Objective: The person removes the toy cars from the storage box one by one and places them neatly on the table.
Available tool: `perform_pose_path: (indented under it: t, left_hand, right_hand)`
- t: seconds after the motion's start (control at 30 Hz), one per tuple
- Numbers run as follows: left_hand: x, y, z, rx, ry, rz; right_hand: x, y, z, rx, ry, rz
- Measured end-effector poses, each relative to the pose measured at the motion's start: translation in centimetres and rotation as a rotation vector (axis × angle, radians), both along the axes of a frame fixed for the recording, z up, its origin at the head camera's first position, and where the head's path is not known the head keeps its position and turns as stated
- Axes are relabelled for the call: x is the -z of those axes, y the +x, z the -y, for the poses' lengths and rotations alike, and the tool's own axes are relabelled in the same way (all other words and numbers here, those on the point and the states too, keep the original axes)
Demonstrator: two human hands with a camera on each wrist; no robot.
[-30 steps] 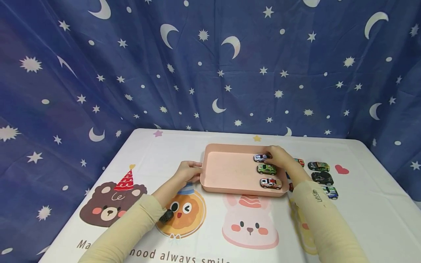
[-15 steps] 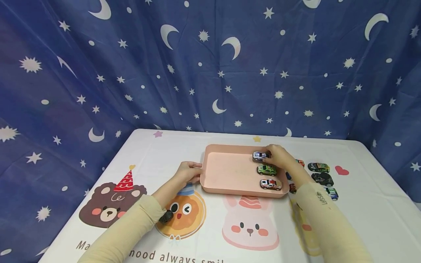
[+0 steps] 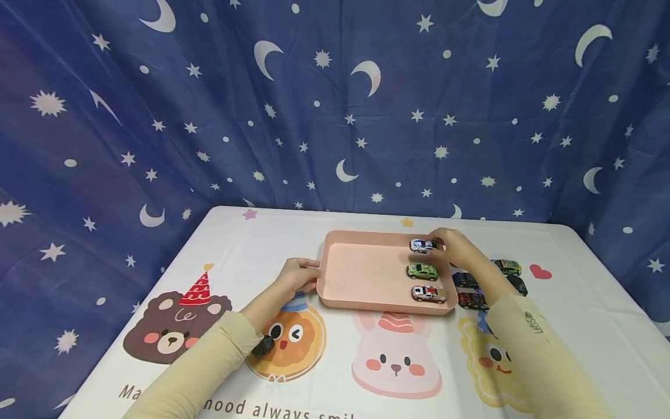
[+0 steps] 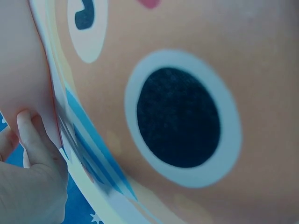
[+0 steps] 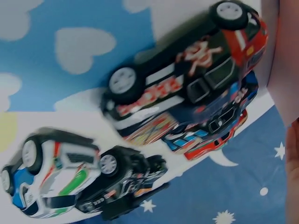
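Observation:
In the head view a shallow pink tray [image 3: 361, 273] lies on the table. My left hand [image 3: 299, 276] pinches its left wall; the left wrist view shows the thumb [image 4: 30, 133] against the tray wall. My right hand [image 3: 454, 247] holds a white-and-blue toy car [image 3: 423, 245] by its right end, at the tray's upper right corner. Below it in the tray stand a green toy car [image 3: 421, 271] and a white-and-red toy car [image 3: 428, 294]. In the right wrist view only a strip of the right hand [image 5: 293, 172] shows, and its car is out of view.
Several more toy cars stand right of the tray, among them a dark red car [image 3: 473, 300], a dark blue car [image 3: 464, 280] and a green-and-black car [image 3: 506, 267]. My right forearm covers part of this group. A star-patterned blue curtain [image 3: 293, 134] hangs behind the table.
The right hand has shifted right and slightly toward the back, and the white-and-blue toy car has moved with it. The left hand stays at the tray's wall.

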State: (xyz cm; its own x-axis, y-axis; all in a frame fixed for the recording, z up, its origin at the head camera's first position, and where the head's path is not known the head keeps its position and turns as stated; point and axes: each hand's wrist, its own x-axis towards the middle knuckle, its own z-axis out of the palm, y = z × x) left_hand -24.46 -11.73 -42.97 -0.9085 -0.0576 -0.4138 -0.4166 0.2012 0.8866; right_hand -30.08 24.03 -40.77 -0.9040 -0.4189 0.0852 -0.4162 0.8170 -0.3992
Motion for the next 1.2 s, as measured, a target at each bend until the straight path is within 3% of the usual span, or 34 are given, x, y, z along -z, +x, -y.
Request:
perform_pose_path:
  t: [0.5,0.83,1.2]
  left_hand:
    - [0.0,-0.2,-0.1,0.002,-0.016,-0.01]
    - [0.0,-0.2,0.3,0.007,-0.024,-0.008]
    - [0.6,-0.3,0.2,0.019,-0.016,-0.007]
  right_hand:
    - [-1.1,1.2,-3.7,0.032,-0.003,-0.069]
    - [-1.5,2.2,-7.7,0.068,0.089,-0.081]
    - [-0.7,3.7,-14.6,0.094,0.159,-0.078]
